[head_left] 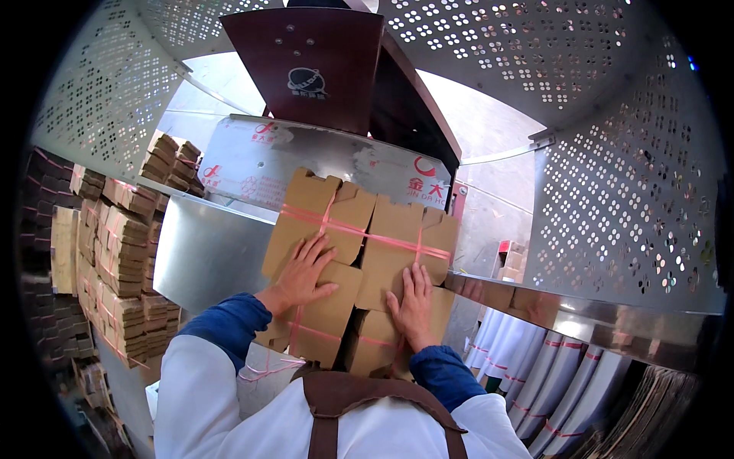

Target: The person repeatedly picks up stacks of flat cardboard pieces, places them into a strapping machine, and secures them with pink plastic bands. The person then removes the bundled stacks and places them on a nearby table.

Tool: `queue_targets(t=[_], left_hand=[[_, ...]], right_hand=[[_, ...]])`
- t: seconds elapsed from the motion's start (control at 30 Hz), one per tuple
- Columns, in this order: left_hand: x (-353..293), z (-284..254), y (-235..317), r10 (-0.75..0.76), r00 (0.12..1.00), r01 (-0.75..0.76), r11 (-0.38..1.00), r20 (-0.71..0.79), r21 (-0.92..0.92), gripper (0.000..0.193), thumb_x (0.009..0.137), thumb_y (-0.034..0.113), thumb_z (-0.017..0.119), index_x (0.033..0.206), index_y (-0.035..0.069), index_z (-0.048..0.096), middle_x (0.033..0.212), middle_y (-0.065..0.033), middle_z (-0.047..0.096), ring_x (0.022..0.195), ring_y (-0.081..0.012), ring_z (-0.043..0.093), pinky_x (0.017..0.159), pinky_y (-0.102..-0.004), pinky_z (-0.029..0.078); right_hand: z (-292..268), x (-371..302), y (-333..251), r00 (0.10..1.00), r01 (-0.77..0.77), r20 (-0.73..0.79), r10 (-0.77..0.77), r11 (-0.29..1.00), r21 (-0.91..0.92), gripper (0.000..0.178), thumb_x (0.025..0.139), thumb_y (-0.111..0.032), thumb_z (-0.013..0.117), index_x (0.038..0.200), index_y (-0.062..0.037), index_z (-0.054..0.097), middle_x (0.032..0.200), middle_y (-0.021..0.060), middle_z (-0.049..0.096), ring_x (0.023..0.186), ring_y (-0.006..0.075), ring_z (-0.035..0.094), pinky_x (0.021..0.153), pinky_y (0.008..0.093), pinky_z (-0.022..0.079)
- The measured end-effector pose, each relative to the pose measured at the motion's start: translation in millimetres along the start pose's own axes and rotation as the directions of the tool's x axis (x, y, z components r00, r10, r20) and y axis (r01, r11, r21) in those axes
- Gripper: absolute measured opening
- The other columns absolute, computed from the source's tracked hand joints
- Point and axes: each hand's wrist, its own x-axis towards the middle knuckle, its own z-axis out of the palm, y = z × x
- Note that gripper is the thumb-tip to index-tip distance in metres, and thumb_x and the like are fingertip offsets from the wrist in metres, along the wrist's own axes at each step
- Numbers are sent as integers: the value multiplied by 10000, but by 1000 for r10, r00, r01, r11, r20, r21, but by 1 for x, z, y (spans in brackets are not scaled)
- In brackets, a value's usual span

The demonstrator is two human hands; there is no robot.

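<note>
In front of my body lies a bundle of brown die-cut cardboard blanks [325, 206], tied with pink plastic strapping [388, 239] that crosses both lengthwise and sideways. My left hand [302, 277] rests on its left half, fingers spread over the top. On the right half my right hand [414, 306] lies flat, its fingertips close to the upper strap. A dark gap runs down the middle between the two halves. Loose pink strap ends [267, 369] hang by the lower left corner. What is under the bundle is mostly hidden.
Behind the bundle stands a machine with a metal bed [321, 157] and dark red cover [306, 69]. Perforated metal panels [612, 176] curve around. Tied cardboard stacks [115, 252] stand at left; long white strapped bundles [547, 379] stand below the right metal ledge [589, 315].
</note>
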Motion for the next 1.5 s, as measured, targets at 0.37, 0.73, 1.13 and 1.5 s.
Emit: queue_targets(t=[0.37,0.73,1.13,1.5], left_hand=[[-3,-2,-3,10,1000,-10,1000,-3,-3,762,805,475,639,1395,62,390,1497,-191,272,1419,-360,195,1141,-532,158],[-24,-13,-95,-652,757,520,638,-40,-567,740,848,427,671,1398,18,391,1312,-166,532,1193,-286,516,1003,-384,398],[-233,44,-83,-637,762,343,243,118,-908,577,998,432,457,1392,20,367,1306,-90,512,1159,-172,490,969,-329,425],[-334,-46,-82,-353,929,329,653,110,-683,536,840,132,674,1322,19,468,1226,-115,568,1162,-217,527,978,-375,435]], right_hand=[[-24,-16,8,986,-67,-125,113,943,327,478,853,-164,650,1275,-3,493,1339,189,474,1260,378,423,1057,455,349],[-9,-56,77,752,-634,93,653,677,372,679,851,-564,599,1223,1,542,1117,235,636,1061,396,596,908,429,460],[3,50,4,915,-351,252,314,929,116,622,791,-494,696,1159,-2,601,1068,211,663,1009,361,627,871,406,482],[30,39,-214,949,2,-316,3,1000,15,665,759,-336,754,1327,-91,510,1398,166,454,1340,369,346,1085,533,253]])
